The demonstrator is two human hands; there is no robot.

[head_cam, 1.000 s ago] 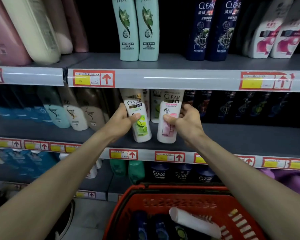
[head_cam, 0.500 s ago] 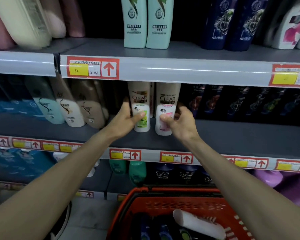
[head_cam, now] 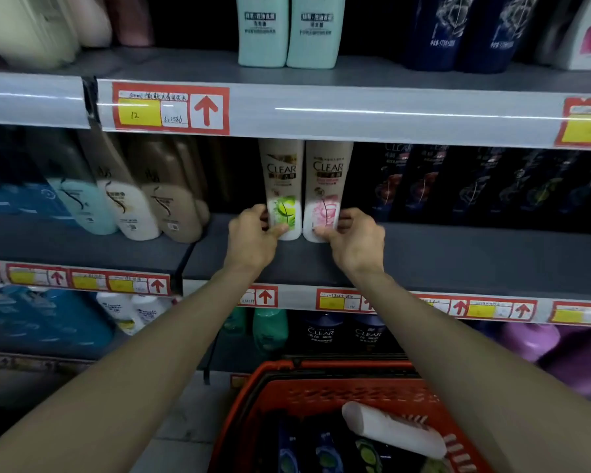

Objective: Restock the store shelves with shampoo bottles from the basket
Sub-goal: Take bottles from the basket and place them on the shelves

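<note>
Two white CLEAR shampoo bottles stand side by side on the middle shelf [head_cam: 458,261]. My left hand [head_cam: 253,238] grips the base of the green-label bottle [head_cam: 282,189]. My right hand [head_cam: 354,240] grips the base of the pink-label bottle [head_cam: 328,189]. Both bottles are upright and rest on the shelf board. Below me the red basket [head_cam: 321,394] holds a white bottle [head_cam: 389,428] lying on its side and several dark bottles [head_cam: 325,452].
Beige and teal bottles [head_cam: 157,203] stand left of my hands, dark CLEAR bottles [head_cam: 458,186] to the right. The upper shelf carries mint bottles [head_cam: 287,32] and navy bottles [head_cam: 464,32]. Price tags line the shelf edges [head_cam: 355,110].
Both hands pushed the two bottles further back onto the middle shelf and set them upright. The camera moved closer and tilted down.
</note>
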